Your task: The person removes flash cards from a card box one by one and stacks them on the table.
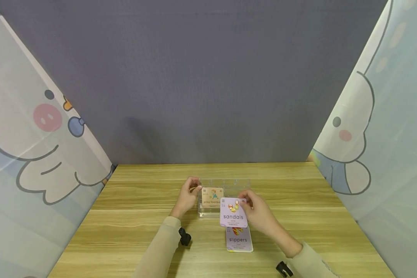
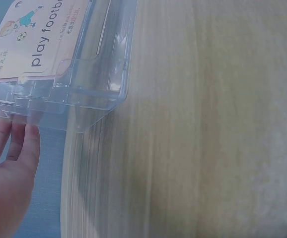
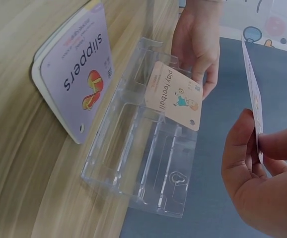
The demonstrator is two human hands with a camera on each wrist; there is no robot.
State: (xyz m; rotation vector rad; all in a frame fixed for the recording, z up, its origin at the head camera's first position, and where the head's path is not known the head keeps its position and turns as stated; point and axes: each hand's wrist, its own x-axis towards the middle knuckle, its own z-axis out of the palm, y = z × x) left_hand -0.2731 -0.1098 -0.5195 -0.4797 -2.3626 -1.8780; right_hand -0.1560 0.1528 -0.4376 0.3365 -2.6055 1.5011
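A clear plastic holder with slots (image 1: 208,214) (image 3: 108,181) stands on the table, a "play football" card (image 1: 212,197) (image 2: 39,39) (image 3: 174,96) in its left part. My left hand (image 1: 187,197) (image 2: 9,173) (image 3: 198,44) grips the holder's left side, fingers behind and thumb in front. Between thumb and fingers, my right hand (image 1: 260,214) (image 3: 267,173) pinches a purple "sandals" card (image 1: 233,212) (image 3: 252,89) by its edge, above the holder's front right. Just in front lies a stack of cards, "slippers" (image 1: 238,241) (image 3: 76,74) on top.
The wooden table (image 1: 142,193) ends at a dark grey panel (image 1: 208,85) behind the holder. Cartoon-printed cloths hang at the left (image 1: 17,116) and right (image 1: 396,135). Black straps sit near both wrists.
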